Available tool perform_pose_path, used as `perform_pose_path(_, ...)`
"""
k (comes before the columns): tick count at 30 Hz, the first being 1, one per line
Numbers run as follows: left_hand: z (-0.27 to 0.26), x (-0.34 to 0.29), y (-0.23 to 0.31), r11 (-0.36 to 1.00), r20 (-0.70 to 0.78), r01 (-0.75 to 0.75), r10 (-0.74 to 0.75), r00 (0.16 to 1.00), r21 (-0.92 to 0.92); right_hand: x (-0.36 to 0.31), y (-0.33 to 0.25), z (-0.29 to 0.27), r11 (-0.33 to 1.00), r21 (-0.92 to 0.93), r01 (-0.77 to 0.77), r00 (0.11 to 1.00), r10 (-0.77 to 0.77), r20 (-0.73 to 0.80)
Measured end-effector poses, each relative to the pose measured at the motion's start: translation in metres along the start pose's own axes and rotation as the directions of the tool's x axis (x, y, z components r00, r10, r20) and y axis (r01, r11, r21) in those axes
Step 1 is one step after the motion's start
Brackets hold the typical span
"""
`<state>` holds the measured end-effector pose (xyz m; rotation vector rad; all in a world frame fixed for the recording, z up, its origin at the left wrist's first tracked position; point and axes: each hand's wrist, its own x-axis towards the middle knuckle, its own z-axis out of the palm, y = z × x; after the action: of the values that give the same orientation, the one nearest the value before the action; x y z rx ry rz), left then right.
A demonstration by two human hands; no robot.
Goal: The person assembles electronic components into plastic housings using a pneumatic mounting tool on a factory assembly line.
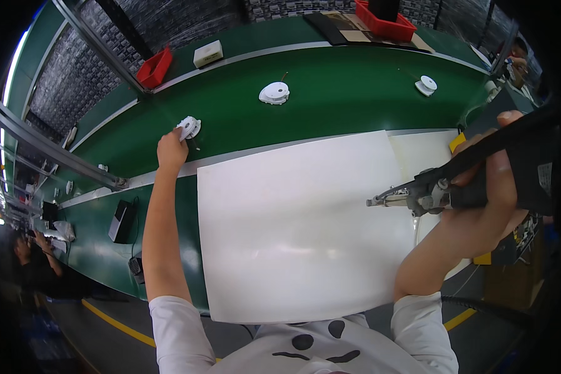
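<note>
Stretched out to the far left, my left hand [172,151] has its fingers closed on the edge of a white round plastic housing [191,127] that rests on the green conveyor belt [349,93]. On the right, my right hand [502,177] grips a dark powered screwdriver [427,196], whose metal nose points left above a white sheet [293,249]. That sheet covers the bench in front of me. A second white housing [275,93] lies at the middle of the belt, and a third housing [426,86] is farther right. Thin wires stick out from them.
On the ledge behind the belt are a red bin [155,67], a white box [208,54] and another red bin [393,28]. A black box [123,221] stands left of the sheet. Metal posts frame both sides. Other people [40,255] are at the far left and far right.
</note>
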<state>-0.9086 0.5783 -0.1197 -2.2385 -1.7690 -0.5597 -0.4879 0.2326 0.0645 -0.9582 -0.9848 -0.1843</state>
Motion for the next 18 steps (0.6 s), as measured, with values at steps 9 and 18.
perform_pose_path(9, -0.044, -0.084, 0.126, 0.207, 0.582, 0.559, 0.070, 0.810, -0.803, -0.004, 0.005, 0.011, 0.972, -0.141, 0.188, 0.981, -0.179, 0.076)
perform_pose_path(18, -0.086, -0.193, 0.184, 0.655, -0.290, -0.679, 0.614, 0.734, -0.331, -0.007, 0.014, 0.002, 0.971, 0.189, 0.147, 0.959, -0.187, 0.213)
